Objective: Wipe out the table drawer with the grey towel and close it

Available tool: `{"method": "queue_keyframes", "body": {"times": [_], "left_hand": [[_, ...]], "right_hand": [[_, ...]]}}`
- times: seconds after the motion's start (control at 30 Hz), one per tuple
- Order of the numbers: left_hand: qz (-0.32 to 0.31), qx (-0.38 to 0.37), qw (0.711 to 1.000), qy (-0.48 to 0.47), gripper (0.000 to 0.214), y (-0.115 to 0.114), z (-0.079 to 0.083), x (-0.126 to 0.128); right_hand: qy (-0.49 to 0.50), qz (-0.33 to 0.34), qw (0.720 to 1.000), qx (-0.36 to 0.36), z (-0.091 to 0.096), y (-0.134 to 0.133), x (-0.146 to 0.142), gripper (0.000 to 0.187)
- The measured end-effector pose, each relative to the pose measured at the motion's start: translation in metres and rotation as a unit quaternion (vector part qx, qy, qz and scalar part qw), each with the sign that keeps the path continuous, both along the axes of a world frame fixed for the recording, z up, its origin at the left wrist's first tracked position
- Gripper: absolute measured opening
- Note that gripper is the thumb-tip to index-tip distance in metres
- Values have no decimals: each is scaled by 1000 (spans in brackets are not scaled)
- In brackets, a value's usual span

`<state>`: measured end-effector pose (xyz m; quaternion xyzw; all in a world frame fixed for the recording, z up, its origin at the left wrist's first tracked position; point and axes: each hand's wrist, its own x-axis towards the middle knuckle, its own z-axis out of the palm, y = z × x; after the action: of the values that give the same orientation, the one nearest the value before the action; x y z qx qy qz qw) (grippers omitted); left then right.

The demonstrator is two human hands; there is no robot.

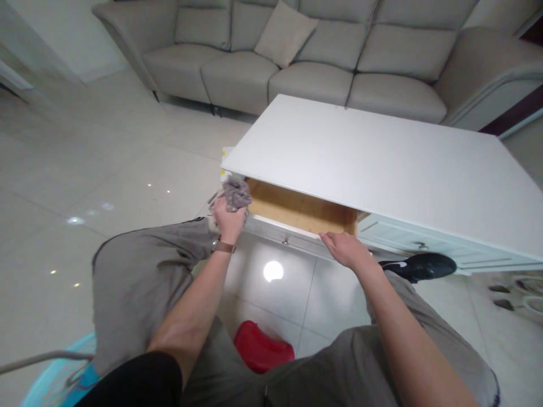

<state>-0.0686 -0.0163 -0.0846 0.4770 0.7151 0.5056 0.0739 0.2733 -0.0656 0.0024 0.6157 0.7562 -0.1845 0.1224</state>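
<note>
A white coffee table (360, 152) stands before me with one drawer (297, 209) pulled out, showing its bare wooden inside. My left hand (229, 217) is closed around a crumpled greyish-purple cloth (237, 193) at the left end of that drawer. Toward the drawer's right end, my right hand (343, 247) grips the top edge of the white drawer front (271, 233), fingers hooked over it. A small metal knob (285, 241) sits on the front between my hands. Part of the drawer's left side is hidden by the cloth and my left hand.
Behind the table is a grey sofa (237, 73) with a beige cushion (285, 34). A red plastic seat (263, 346) shows between my legs, and a light blue basin (51, 373) lies at lower left. A second drawer front (394, 234), shut, is on the right.
</note>
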Motion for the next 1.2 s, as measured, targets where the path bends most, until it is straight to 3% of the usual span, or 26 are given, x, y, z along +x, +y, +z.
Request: {"method": "queue_keyframes", "body": {"times": [0.07,0.13,0.23,0.4,0.6,0.77,0.87,1.0,1.2], "left_hand": [[-119,-63,982,133,20,8,18,8],[-185,-103,953,217,20,10,27,21],[-215,-103,940,244,19,2,28,43],[-274,-94,925,244,27,-24,24,91],[-368,-94,894,236,32,-45,30,186],[-461,-75,825,318,33,-67,33,283],[-492,-40,807,324,29,-75,31,318],[-517,-13,800,305,32,-70,27,310],[-466,-76,828,304,40,-49,31,225]], "right_hand": [[1,1,1000,1,-1,0,-1,66],[-6,5,1000,3,-4,1,2,55],[-15,10,1000,4,-13,4,16,36],[-25,-60,998,0,-19,10,61,49],[49,-173,977,111,-2,3,83,41],[99,-258,936,219,12,2,81,36],[126,-293,917,238,19,5,78,34],[157,-287,918,223,22,9,70,30],[162,-251,932,205,22,12,56,28]]}}
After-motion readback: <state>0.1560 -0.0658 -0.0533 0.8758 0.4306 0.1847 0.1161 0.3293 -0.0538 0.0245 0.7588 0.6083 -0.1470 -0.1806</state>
